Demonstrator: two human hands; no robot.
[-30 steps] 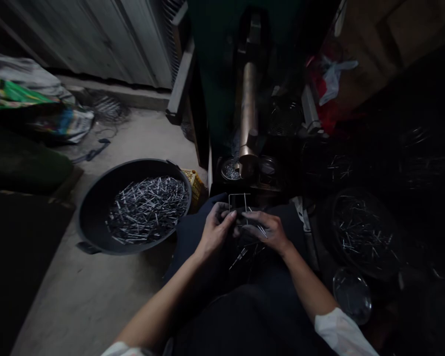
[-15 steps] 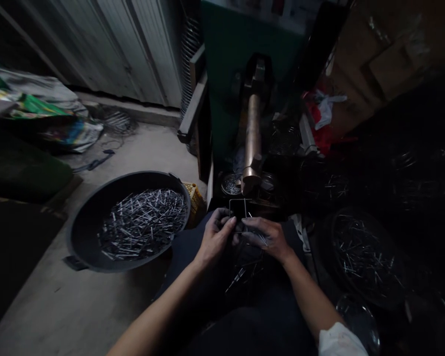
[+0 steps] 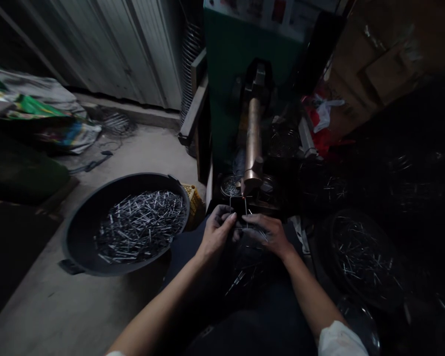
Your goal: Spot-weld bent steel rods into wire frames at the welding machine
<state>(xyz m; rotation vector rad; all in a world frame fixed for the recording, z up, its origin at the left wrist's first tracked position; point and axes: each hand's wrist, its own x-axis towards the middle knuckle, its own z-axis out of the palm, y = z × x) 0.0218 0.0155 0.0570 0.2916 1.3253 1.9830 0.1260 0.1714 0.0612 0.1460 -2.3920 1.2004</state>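
A thin rectangular wire frame [image 3: 230, 203] stands between my two hands, its far edge just below the tip of a copper electrode arm [image 3: 252, 143]. A small orange glow shows where the tip meets the frame's far right corner. My left hand [image 3: 215, 232] is closed on the frame's left side, thumb on top. My right hand [image 3: 269, 231] pinches near the frame's right side; several thin metal rods [image 3: 261, 232] show among its fingers. The fingers' undersides are hidden. More loose rods [image 3: 237, 279] lie on my lap below the hands.
On the left stands a wide black basin [image 3: 68, 237] heaped with short metal rods, with a yellow crate [image 3: 193, 198] behind it. A green machine body [image 3: 226, 64] rises ahead. At right, a dark basin [image 3: 335, 247] holds more rods. A small dish [image 3: 230, 185] sits beside the electrode.
The wire frame's far edge has come up against the electrode tip, and an orange glow has appeared there. Both hands keep their hold; the view has shifted slightly.
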